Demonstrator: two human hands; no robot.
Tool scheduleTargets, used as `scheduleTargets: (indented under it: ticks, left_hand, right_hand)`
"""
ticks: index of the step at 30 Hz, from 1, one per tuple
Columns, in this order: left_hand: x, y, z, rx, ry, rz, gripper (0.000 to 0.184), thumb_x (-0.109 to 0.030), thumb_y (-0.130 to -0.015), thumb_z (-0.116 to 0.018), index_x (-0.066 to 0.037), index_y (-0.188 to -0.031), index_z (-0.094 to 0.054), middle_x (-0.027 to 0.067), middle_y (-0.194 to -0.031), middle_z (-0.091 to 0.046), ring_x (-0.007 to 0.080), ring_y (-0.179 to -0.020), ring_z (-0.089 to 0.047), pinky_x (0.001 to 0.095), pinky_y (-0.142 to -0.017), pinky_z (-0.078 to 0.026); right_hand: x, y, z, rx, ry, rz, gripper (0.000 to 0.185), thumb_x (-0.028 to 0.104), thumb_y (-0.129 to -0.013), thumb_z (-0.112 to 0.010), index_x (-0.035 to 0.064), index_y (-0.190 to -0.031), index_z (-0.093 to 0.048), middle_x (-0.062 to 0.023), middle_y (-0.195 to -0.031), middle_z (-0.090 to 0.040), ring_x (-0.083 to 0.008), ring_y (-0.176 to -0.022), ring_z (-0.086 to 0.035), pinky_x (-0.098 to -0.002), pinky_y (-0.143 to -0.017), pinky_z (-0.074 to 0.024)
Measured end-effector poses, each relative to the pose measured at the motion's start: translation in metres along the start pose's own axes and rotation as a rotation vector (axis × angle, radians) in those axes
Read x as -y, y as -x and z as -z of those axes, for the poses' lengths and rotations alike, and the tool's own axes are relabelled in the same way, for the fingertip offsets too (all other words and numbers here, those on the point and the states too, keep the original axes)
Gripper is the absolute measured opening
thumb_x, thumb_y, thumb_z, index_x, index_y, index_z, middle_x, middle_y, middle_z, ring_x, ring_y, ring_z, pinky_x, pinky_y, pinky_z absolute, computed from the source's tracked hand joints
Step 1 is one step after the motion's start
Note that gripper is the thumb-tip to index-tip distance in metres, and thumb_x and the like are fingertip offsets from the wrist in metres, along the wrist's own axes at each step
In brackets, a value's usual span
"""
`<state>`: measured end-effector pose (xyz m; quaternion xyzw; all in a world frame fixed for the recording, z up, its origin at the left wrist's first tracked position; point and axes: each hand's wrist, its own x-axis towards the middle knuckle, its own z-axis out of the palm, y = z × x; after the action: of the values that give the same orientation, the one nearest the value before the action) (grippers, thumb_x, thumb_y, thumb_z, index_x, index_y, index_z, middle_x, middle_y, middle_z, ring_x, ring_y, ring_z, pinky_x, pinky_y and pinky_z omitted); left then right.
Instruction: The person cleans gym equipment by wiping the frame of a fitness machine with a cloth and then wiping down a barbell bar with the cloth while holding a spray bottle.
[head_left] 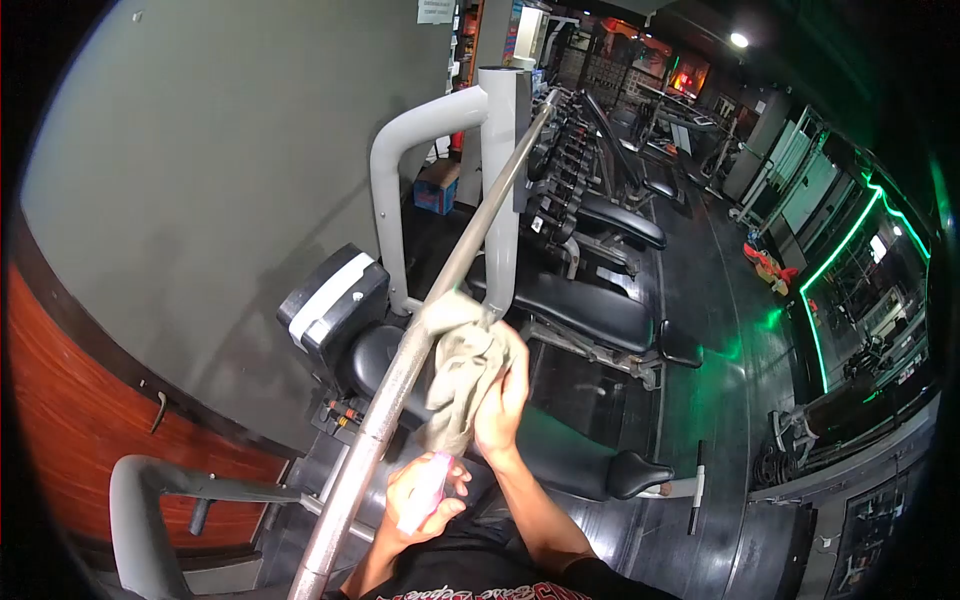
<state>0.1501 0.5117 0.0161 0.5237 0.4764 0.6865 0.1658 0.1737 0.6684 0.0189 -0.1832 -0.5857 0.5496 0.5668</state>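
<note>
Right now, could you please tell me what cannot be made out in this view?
Head view:
Bar, under the cloth: hidden by the cloth.
Bar's near end: cut off by the bottom edge.
Pink item in the left grip: too washed out to identify.
Notice: writing too small to read.
</note>
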Motion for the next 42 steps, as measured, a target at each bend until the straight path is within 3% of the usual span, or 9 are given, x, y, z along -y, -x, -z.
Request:
scheduleTargets:
  ticks: [4,7,17,21,24,29,33,41,42]
  left_hand:
    - [-0.008,-0.001,-0.001,-0.022,-0.022,-0.009,0.033,-0.016,-0.079,-0.072,0.004,-0.098,-0.055,0.0161,-0.088,-0.063,0.0187,-0.066,-0.063,0.0285,-0.061,-0.051]
    - [-0.011,0.0,-0.003,-0.067,-0.031,-0.007,0.03,-0.015,-0.079,-0.072,0.004,-0.096,-0.055,0.0162,-0.087,-0.063,0.0194,-0.065,-0.063,0.0292,-0.062,-0.051]
    - [-0.011,0.001,0.001,-0.052,-0.119,-0.05,0.029,-0.014,-0.079,-0.071,0.005,-0.095,-0.055,0.016,-0.085,-0.062,0.0203,-0.065,-0.064,0.0303,-0.062,-0.051]
    - [-0.015,-0.001,0.004,-0.022,-0.155,-0.042,0.029,-0.013,-0.079,-0.071,0.006,-0.096,-0.055,0.0165,-0.087,-0.062,0.0194,-0.066,-0.063,0.0288,-0.062,-0.051]
    - [-0.013,-0.001,0.003,-0.021,-0.139,-0.033,0.029,-0.011,-0.079,-0.07,0.006,-0.097,-0.055,0.0165,-0.087,-0.062,0.0187,-0.066,-0.063,0.0277,-0.062,-0.051]
    - [-0.008,-0.002,0.003,-0.06,-0.086,0.036,0.026,-0.004,-0.079,-0.068,0.006,-0.099,-0.055,0.0145,-0.085,-0.062,0.016,-0.065,-0.061,0.0262,-0.061,-0.05]
    - [-0.008,0.002,-0.004,-0.16,-0.056,0.183,0.024,0.0,-0.08,-0.065,0.005,-0.101,-0.055,0.0117,-0.082,-0.062,0.0136,-0.062,-0.059,0.0257,-0.06,-0.049]
    - [-0.01,-0.003,-0.006,-0.205,-0.014,0.201,0.028,0.002,-0.081,-0.062,0.004,-0.107,-0.052,0.0093,-0.087,-0.062,0.0085,-0.06,-0.056,0.0216,-0.056,-0.047]
    - [-0.011,-0.003,-0.006,-0.203,-0.013,0.202,0.028,0.002,-0.081,-0.062,0.004,-0.107,-0.052,0.0093,-0.087,-0.062,0.0085,-0.06,-0.056,0.0216,-0.056,-0.047]
  right_hand:
    - [0.024,-0.024,-0.02,0.302,0.186,0.315,0.04,0.019,-0.096,-0.043,-0.0033,-0.128,-0.042,-0.0179,-0.125,-0.048,-0.0277,-0.121,-0.044,-0.0362,-0.103,-0.0314]
    - [0.035,-0.019,-0.04,0.424,0.467,0.473,0.039,0.016,-0.08,-0.064,0.0048,-0.117,-0.057,-0.0207,-0.123,-0.05,-0.0385,-0.122,-0.042,-0.0444,-0.104,-0.0319]
    - [0.021,0.009,-0.025,0.223,0.477,0.501,0.031,-0.005,-0.071,-0.064,0.006,-0.1,-0.064,-0.0116,-0.107,-0.061,-0.03,-0.1,-0.057,-0.0373,-0.087,-0.046]
    - [-0.001,0.027,-0.011,0.137,0.191,0.276,0.019,-0.004,-0.084,-0.053,0.0009,-0.101,-0.06,-0.0149,-0.099,-0.062,-0.0237,-0.088,-0.061,-0.0312,-0.083,-0.0468]
    - [0.003,0.02,0.007,0.192,0.11,-0.057,0.021,0.002,-0.095,-0.036,-0.0028,-0.107,-0.052,-0.0066,-0.1,-0.057,-0.0124,-0.093,-0.054,-0.0256,-0.085,-0.0421]
    - [0.038,-0.022,-0.007,0.185,-0.018,0.071,0.031,0.017,-0.098,-0.039,-0.0013,-0.123,-0.043,-0.0102,-0.115,-0.052,-0.0163,-0.103,-0.051,-0.0302,-0.091,-0.0401]
    - [0.024,-0.024,-0.03,0.341,0.617,0.534,0.025,0.018,-0.083,-0.062,0.007,-0.105,-0.063,-0.0149,-0.113,-0.056,-0.0314,-0.106,-0.049,-0.0407,-0.094,-0.0388]
    - [0.002,0.011,-0.01,0.184,0.328,0.343,0.021,-0.001,-0.081,-0.059,0.0038,-0.101,-0.064,-0.0156,-0.102,-0.062,-0.0308,-0.089,-0.059,-0.036,-0.08,-0.048]
    - [0.006,0.013,-0.007,0.198,0.299,0.277,0.015,-0.002,-0.087,-0.052,0.0003,-0.099,-0.061,-0.0144,-0.098,-0.063,-0.022,-0.087,-0.061,-0.0299,-0.081,-0.0468]
